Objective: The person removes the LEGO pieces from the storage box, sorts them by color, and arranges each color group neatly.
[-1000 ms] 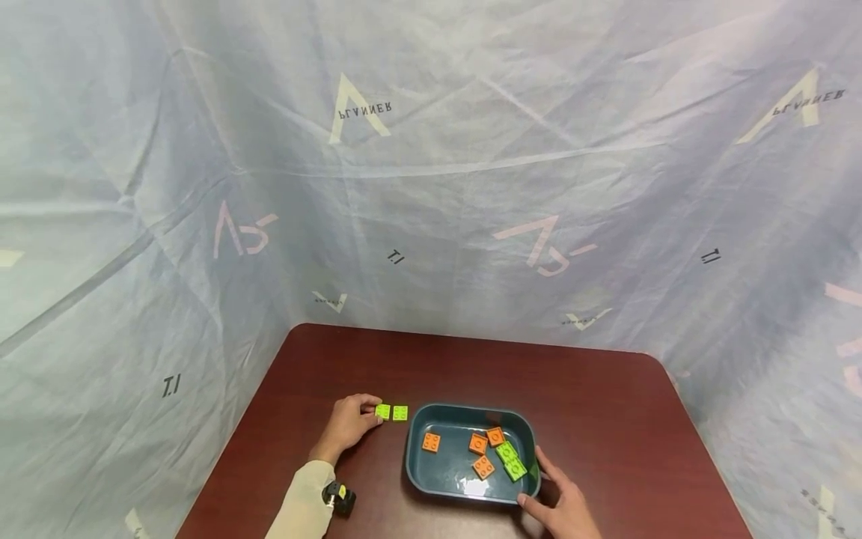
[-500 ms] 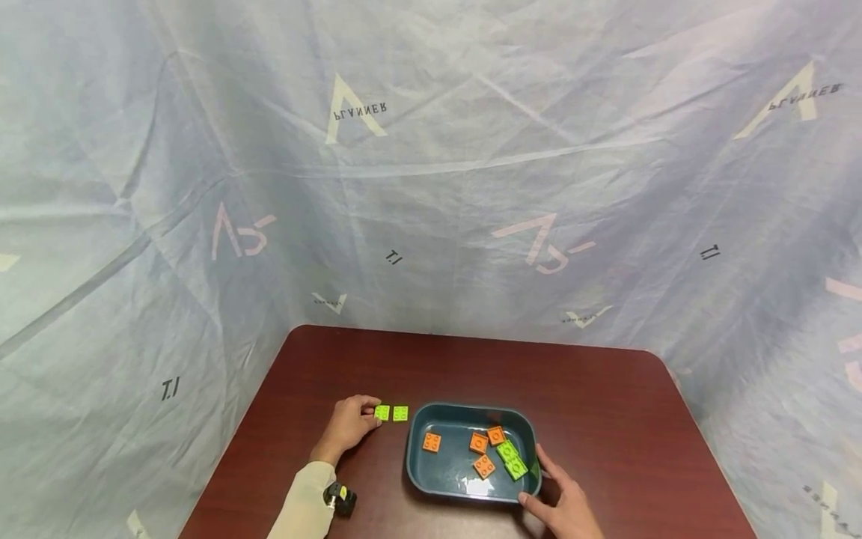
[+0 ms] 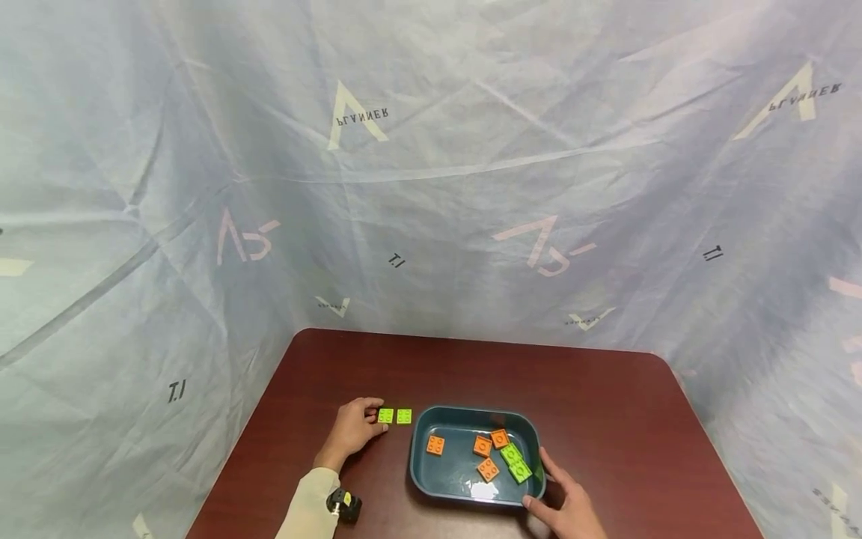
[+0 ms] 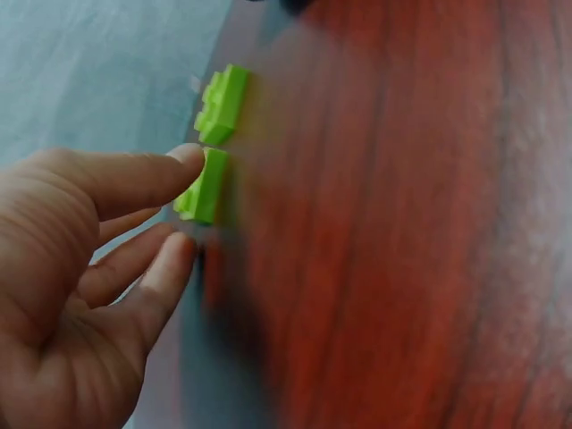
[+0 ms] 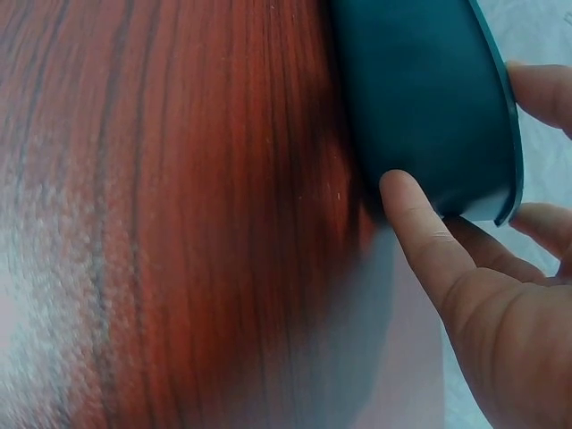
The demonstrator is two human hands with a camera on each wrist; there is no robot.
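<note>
Two lime-green toy building blocks lie on the table left of the tray, a small gap between them. My left hand (image 3: 355, 428) is around the left green block (image 3: 385, 416), thumb and index finger spread to either side. In the left wrist view, the thumb stands apart from this block (image 4: 208, 189), and the index fingertip overlaps its top. The other green block (image 3: 404, 416) sits just right of it. My right hand (image 3: 567, 503) holds the right end of the dark teal tray (image 3: 465, 497), thumb against its near wall (image 5: 429, 107) and fingers around the end.
Inside the tray, an orange block (image 3: 435, 445) sits at the left; several more orange blocks (image 3: 488, 470) and two green blocks (image 3: 519, 471) cluster at the right. The dark red wooden table (image 3: 606, 404) has pale printed sheeting (image 3: 444, 224) around its back and sides.
My left thumb and index finger have spread apart around the left green block, which stays in place. The right hand keeps its hold on the tray. The head view has shifted slightly.
</note>
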